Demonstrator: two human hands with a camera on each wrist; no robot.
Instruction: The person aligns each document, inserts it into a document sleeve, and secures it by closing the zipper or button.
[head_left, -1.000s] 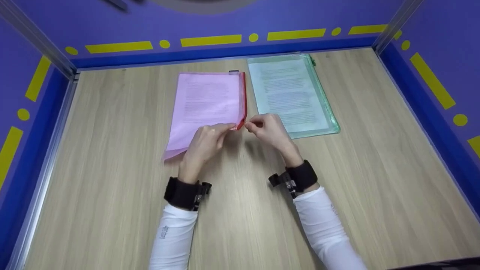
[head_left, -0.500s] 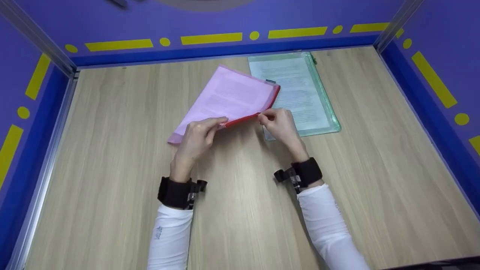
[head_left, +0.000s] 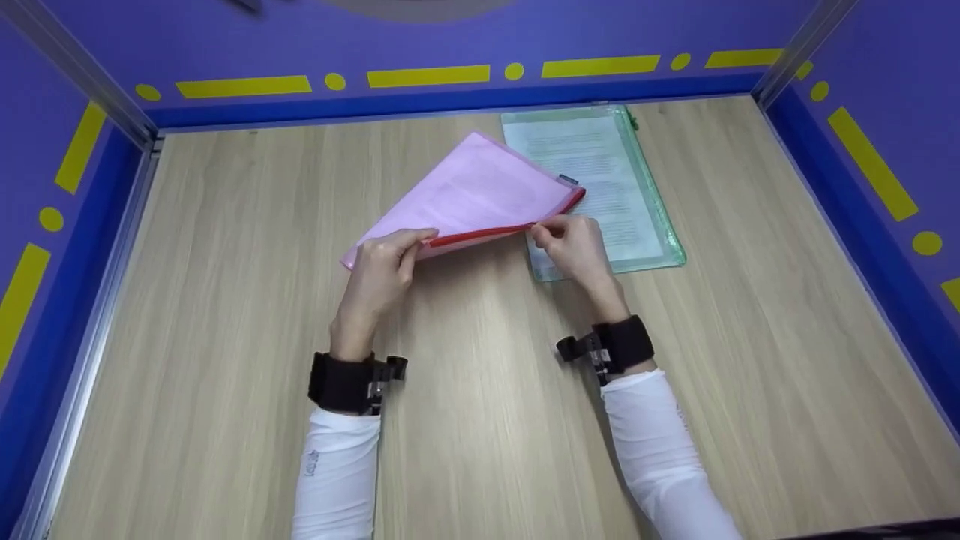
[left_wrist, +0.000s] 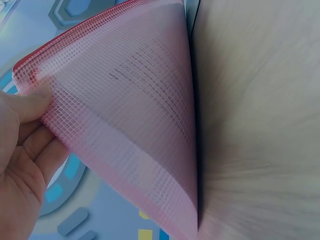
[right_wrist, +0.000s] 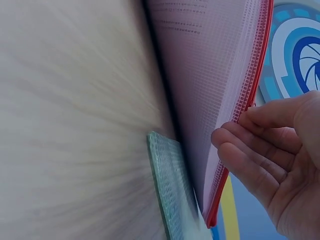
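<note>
A pink mesh zipper pouch (head_left: 480,180) with a red zipper (head_left: 480,235) is tilted, its zipper edge raised toward me. Printed paper shows through its mesh in the left wrist view. My left hand (head_left: 379,270) pinches the pouch corner at the zipper's left end, thumb on top (left_wrist: 37,102). With thumb and index finger, my right hand (head_left: 577,247) pinches the zipper partway along, where a small red slider shows (right_wrist: 251,107). The pouch's right corner overlaps a green zipper pouch (head_left: 660,217) lying flat with printed paper inside.
The wood-grain table (head_left: 465,420) is bounded by a blue-purple back wall (head_left: 420,97) with yellow marks and by side walls. Each wrist wears a black camera band (head_left: 341,382). A small dark tab (head_left: 568,180) sticks out from the pink pouch's edge.
The pink pouch has turned and its zipper edge has lifted, overlapping the green pouch. My hands have spread apart, the right one moving right along the zipper, the left one moving left.
</note>
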